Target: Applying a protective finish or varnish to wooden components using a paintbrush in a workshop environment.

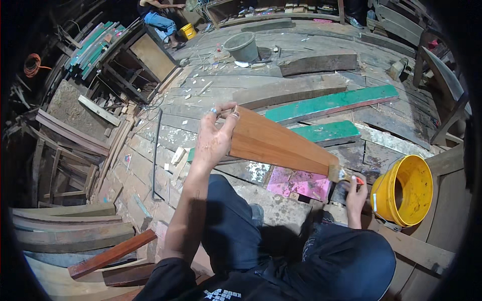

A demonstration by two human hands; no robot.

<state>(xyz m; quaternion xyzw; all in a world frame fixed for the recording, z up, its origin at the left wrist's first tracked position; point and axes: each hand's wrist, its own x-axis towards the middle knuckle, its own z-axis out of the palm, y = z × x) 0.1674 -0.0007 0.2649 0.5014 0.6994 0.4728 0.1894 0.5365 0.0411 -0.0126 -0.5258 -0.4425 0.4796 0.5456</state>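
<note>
My left hand (pixel 216 133) grips the upper left end of an orange-brown wooden board (pixel 281 140), holding it slanted between my knees and the green planks. My right hand (pixel 355 200) is closed on a paintbrush (pixel 339 174), whose bristles touch the board's far right end. Under that end lies a stained pink sheet (pixel 296 184) on the floor. A yellow bucket (pixel 381 190) with dark residue inside stands just right of my right hand. Behind the board lie green painted planks (pixel 331 103).
A grey tub (pixel 240 50) and loose timbers (pixel 316 65) sit farther back. Stacked wood (pixel 75 231) and a bent metal bar (pixel 156 170) are at my left. At the back left, another person (pixel 163 27) is beside a small yellow bucket (pixel 188 31).
</note>
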